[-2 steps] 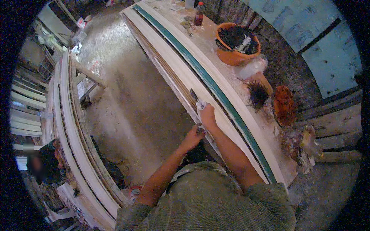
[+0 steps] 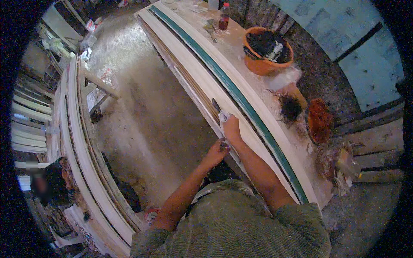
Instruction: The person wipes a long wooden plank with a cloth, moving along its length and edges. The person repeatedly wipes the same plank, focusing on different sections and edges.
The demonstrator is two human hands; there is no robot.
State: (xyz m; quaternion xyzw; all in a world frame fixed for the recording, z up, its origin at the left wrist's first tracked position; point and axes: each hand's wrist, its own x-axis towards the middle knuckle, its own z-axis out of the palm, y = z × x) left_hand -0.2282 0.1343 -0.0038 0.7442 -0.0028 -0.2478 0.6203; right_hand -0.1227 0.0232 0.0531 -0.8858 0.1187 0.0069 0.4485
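Note:
My right hand point(image 2: 231, 129) is closed around a knife, its grip wrapped in whitish cloth point(image 2: 223, 116). The dark blade point(image 2: 216, 104) points away from me, over the near-left edge of a long pale wooden strip point(image 2: 202, 84). Just below and left of it, my left hand point(image 2: 217, 154) is closed at the same edge, fingers bent together. Something small and dark shows at its fingertips, too unclear to name. Brown strips point(image 2: 192, 81) run along the wood's left side. A green strip point(image 2: 241, 104) lies along its right, beyond a dark gap.
Right of the strips stand an orange bucket point(image 2: 267, 64) with black contents, a red-capped bottle point(image 2: 223, 22), a clump of dark bristles point(image 2: 291, 106), a rusty-orange round dish point(image 2: 320, 120) and plastic bags point(image 2: 344, 165). Another person point(image 2: 53, 182) is at the left, beside more long strips point(image 2: 81, 150).
Both hands and the knife keep almost the same place. The bucket and other things on the right appear slightly shifted right and down in the picture.

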